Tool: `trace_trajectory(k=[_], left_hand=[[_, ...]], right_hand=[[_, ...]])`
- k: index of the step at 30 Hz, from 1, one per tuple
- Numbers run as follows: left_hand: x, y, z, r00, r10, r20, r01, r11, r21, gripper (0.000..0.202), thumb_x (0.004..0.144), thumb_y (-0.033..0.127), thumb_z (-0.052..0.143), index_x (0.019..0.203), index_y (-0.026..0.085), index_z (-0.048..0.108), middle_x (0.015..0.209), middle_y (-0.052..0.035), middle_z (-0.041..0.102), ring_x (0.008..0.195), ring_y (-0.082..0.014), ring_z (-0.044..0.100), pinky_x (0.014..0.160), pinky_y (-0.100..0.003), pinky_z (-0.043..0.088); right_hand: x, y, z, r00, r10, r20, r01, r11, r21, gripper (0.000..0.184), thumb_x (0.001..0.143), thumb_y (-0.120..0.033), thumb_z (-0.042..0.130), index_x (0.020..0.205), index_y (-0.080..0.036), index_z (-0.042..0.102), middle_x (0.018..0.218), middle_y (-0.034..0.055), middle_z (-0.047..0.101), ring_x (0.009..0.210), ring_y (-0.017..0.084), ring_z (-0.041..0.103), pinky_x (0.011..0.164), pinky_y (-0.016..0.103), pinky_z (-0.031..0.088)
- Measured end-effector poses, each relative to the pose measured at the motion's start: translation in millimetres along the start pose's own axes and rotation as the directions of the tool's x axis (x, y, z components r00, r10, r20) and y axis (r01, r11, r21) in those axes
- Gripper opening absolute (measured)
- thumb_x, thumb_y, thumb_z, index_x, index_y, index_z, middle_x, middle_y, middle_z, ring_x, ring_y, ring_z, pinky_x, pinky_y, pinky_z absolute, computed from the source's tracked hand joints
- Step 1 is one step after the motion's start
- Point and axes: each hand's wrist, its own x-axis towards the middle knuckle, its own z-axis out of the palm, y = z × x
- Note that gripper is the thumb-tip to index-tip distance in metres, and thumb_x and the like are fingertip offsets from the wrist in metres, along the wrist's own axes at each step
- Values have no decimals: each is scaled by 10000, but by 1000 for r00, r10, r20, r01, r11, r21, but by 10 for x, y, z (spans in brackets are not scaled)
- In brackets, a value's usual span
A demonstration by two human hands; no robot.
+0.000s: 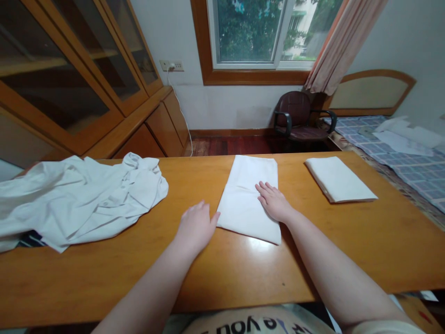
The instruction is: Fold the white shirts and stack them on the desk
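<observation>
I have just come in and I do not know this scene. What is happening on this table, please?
A person works with two bare hands at a wooden table. The right hand lies flat on a folded white cloth in the middle. The left hand rests on the table, its fingertips at the cloth's left edge. A second folded white cloth lies apart on the right. A crumpled pile of white garments lies on the left, not folded.

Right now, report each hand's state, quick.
Left hand: open, flat on the wooden table, fingertips at the folded white cloth.
Right hand: open, pressing flat on that cloth, holding nothing.
</observation>
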Motion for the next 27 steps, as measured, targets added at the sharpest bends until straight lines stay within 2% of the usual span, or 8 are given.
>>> trace_trajectory(k=[3,8,10,13,17,20,23,27], left_hand=[[151,-144,-50,999,23,26,-14,955,-297,413,872,383,384,1103,158,642,1164,-129,647,1059,-253,594,918,-365,427],[161,-338,141,978,26,209,130,708,-694,483,805,453,441,1132,127,585,885,-67,674,675,-165,586,675,-302,456],[137,-362,170,961,71,267,147,686,-713,430,794,482,446,985,141,624,737,-20,626,597,-143,528,609,-275,417],[120,-373,145,940,114,322,139,735,-664,360,777,497,475,786,168,621,632,9,558,609,-150,505,591,-260,377],[122,-405,115,913,222,343,65,749,-660,325,758,479,522,847,183,623,783,-8,610,736,-166,536,662,-254,395],[126,-439,141,876,279,393,56,750,-659,302,708,439,590,872,186,598,743,21,574,668,-136,510,618,-230,383],[136,-448,177,891,244,382,68,761,-645,252,663,400,630,785,185,582,715,27,575,635,-129,509,590,-227,371],[143,-417,175,916,161,368,116,771,-627,280,723,466,565,739,188,595,613,23,570,595,-145,530,575,-242,363]], right_hand=[[-2,7,6,1000,-8,-5,8,1000,-3,525,966,-337,283,1464,-179,328,1524,62,273,1405,254,228,1125,450,248],[-12,8,1,1000,-9,-8,9,1000,2,520,967,-335,278,1463,-187,329,1523,56,278,1406,245,225,1128,442,248],[-14,9,1,1000,-7,-7,7,1000,6,523,966,-339,279,1463,-184,327,1524,58,276,1406,248,224,1127,444,249],[-15,14,6,1000,-6,-10,6,1000,11,523,966,-342,283,1462,-182,331,1524,64,272,1405,251,226,1126,450,251],[-13,21,9,1000,-2,-8,2,1000,21,524,968,-343,274,1464,-181,326,1524,65,272,1407,250,222,1128,452,244],[-11,25,7,1000,-3,-3,4,1000,29,527,969,-350,271,1464,-179,327,1526,65,268,1408,251,217,1130,453,239],[-9,28,4,1000,-9,0,9,999,35,526,968,-354,268,1462,-185,333,1526,62,268,1409,254,215,1127,460,244],[-10,25,3,1000,-3,-5,3,999,37,525,966,-355,272,1460,-191,336,1522,64,276,1406,254,227,1124,464,251]])
